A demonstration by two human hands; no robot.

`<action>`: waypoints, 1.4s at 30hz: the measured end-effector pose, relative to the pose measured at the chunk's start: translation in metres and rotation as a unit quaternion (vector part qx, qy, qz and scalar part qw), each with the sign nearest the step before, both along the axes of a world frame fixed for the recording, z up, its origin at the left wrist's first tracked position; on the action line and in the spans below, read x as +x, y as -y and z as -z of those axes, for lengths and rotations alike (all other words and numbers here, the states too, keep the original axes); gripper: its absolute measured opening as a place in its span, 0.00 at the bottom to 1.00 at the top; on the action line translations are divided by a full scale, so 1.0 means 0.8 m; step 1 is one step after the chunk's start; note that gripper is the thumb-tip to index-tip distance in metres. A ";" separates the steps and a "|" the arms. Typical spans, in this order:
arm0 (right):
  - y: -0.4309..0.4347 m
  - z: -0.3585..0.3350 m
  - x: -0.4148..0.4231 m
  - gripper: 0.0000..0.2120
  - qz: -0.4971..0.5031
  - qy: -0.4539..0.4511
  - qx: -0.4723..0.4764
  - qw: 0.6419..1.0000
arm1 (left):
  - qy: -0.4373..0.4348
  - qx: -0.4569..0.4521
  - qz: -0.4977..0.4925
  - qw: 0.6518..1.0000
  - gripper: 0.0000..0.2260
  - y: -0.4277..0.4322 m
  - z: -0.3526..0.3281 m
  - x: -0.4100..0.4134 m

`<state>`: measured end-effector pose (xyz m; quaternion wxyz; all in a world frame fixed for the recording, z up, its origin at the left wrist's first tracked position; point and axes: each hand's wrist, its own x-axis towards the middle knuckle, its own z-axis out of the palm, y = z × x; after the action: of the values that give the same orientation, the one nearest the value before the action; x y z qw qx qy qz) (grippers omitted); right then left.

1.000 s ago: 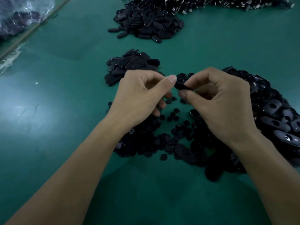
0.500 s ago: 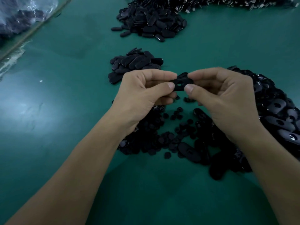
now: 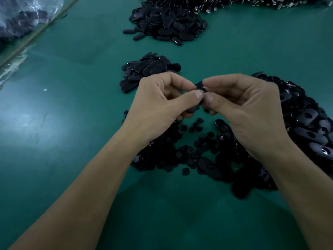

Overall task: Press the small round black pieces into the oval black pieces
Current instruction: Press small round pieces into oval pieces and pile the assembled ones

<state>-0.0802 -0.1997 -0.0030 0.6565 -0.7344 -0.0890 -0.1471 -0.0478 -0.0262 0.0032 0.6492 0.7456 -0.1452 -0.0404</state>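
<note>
Small stack of ovals (image 3: 149, 69), probably finished, left of centre. Left hand (image 3: 158, 103) and right hand (image 3: 248, 109), fingers curled, pinch one oval black piece (image 3: 201, 86) above loose small round pieces (image 3: 196, 127) on the surface. Heap of holed ovals (image 3: 306, 120), right: most work apparently undone.

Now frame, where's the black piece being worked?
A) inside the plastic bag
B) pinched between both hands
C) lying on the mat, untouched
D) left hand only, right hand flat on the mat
B: the left hand and right hand meet thumb to thumb, both pinching the black piece between fingers and thumbs.
</note>
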 end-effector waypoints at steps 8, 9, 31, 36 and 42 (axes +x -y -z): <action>0.015 0.008 0.003 0.09 0.159 -0.005 -0.268 0.950 | 0.011 -0.010 -0.068 0.998 0.03 -0.001 0.004 0.006; 0.016 0.010 0.003 0.09 0.163 -0.009 -0.323 0.932 | 0.007 -0.026 -0.076 0.997 0.03 -0.001 0.003 0.007; 0.010 0.008 0.001 0.08 0.140 -0.030 -0.362 0.921 | -0.069 -0.112 -0.105 0.986 0.04 0.002 -0.001 0.003; 0.008 0.005 -0.002 0.07 0.139 -0.039 -0.306 0.941 | -0.080 -0.111 -0.105 0.985 0.05 0.003 -0.001 0.004; 0.007 0.005 -0.002 0.12 0.116 -0.028 -0.314 0.942 | -0.087 -0.103 -0.108 0.985 0.04 0.005 -0.001 0.002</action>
<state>-0.0818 -0.2049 -0.0067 0.3732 -0.9124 -0.0269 -0.1660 -0.0461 -0.0298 0.0044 0.7329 0.6799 -0.0107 -0.0195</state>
